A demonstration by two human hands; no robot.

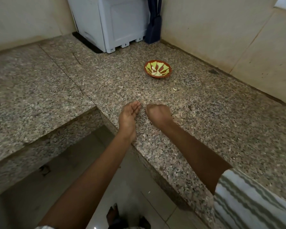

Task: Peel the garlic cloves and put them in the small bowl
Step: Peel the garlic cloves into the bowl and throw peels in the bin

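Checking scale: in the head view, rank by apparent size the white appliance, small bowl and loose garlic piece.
1. white appliance
2. small bowl
3. loose garlic piece
The appliance stands farthest yet looks largest, so the order is safe.

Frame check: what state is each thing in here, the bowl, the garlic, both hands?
small bowl: upright on the counter, some garlic inside.
peeled cloves: lying in the bowl.
loose garlic piece: on the counter outside the bowl; clove or skin unclear.
left hand: open, palm turned up, nothing seen in it.
right hand: fingers curled; anything held is hidden.
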